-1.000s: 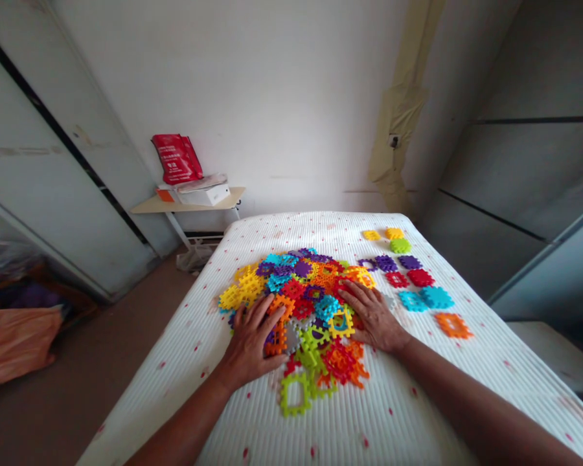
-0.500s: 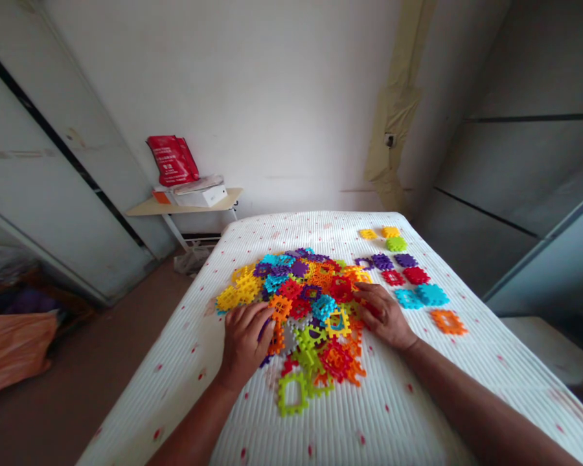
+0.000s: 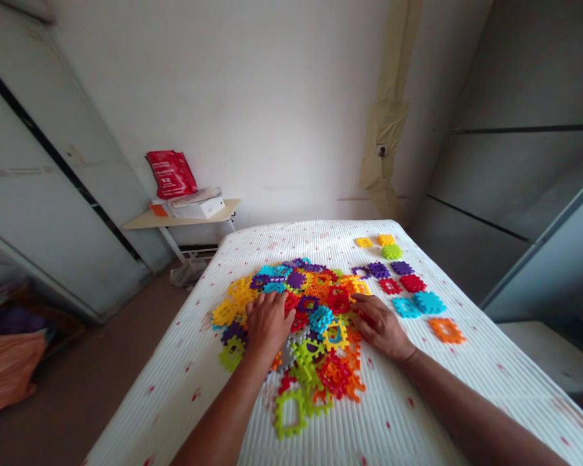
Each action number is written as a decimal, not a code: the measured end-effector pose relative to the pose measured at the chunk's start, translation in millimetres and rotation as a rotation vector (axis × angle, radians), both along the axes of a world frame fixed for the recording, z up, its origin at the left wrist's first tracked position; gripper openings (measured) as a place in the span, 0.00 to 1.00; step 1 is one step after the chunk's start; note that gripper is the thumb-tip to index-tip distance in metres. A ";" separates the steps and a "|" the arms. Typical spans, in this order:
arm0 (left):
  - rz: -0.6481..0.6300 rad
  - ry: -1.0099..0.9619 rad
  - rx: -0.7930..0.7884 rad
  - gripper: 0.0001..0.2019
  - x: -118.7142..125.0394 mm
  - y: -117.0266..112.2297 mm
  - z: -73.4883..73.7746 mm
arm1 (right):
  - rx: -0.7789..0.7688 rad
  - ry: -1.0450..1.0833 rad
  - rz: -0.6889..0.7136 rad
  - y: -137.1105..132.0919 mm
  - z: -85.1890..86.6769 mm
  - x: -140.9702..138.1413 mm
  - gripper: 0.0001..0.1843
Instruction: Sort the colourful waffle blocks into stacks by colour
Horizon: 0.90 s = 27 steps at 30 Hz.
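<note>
A heap of coloured interlocking plastic tiles (image 3: 315,304) lies in the middle of a white ribbed bed cover with red dots (image 3: 418,414). My left hand (image 3: 268,321) lies palm down on the heap's left part, fingers stretched over orange and red tiles. At the heap's right edge, my right hand (image 3: 383,325) rests with its fingers laid on a red tile. A green frame tile (image 3: 289,414) lies nearest to me. Right of the heap, tiles sit in colour pairs: yellow (image 3: 375,241), purple (image 3: 391,268), red (image 3: 402,284), blue (image 3: 418,304), plus one green (image 3: 392,251) and one orange (image 3: 445,329).
A small side table (image 3: 184,219) stands at the bed's far left corner, carrying a red bag (image 3: 171,173) and a white box (image 3: 197,207). Grey cupboard panels (image 3: 515,194) line the right. An orange bag (image 3: 4,369) lies on the floor at the left.
My left hand has moved forward from the heap's near left edge onto its top. The right hand has barely shifted. The camera has tilted slightly.
</note>
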<state>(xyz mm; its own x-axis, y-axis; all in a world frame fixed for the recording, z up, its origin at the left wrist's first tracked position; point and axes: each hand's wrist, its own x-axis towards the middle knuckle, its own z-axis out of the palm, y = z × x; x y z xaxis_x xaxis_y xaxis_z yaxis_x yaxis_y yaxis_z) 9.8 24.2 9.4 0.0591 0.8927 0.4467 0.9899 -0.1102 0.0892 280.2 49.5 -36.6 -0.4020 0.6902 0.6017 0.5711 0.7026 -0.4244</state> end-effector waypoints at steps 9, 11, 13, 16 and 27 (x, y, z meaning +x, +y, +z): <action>0.106 0.041 -0.103 0.17 8.1 2.9 -0.5 | -0.005 0.008 0.004 1.4 -5.2 -2.2 0.12; 0.103 0.041 -0.086 0.17 8.5 2.0 -0.2 | -0.007 0.001 0.004 1.5 -4.7 -2.7 0.12; 0.081 0.039 -0.049 0.17 8.6 0.9 -0.4 | -0.003 -0.005 0.002 1.2 -3.0 -3.4 0.12; 0.028 0.032 0.016 0.16 7.6 -0.1 -1.3 | -0.004 -0.011 0.005 0.1 0.5 -4.4 0.11; -0.165 -0.437 0.158 0.14 -2.9 5.3 -9.3 | 0.004 -0.013 0.013 0.9 -1.2 -4.3 0.10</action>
<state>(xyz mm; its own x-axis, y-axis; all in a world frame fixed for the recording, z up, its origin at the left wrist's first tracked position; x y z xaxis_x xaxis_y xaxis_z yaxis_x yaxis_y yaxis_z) 6.9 29.5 0.1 -0.0293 0.8064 0.5906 0.8319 -0.3079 0.4616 275.8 50.4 -37.8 -0.4184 0.6823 0.5994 0.5673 0.7118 -0.4142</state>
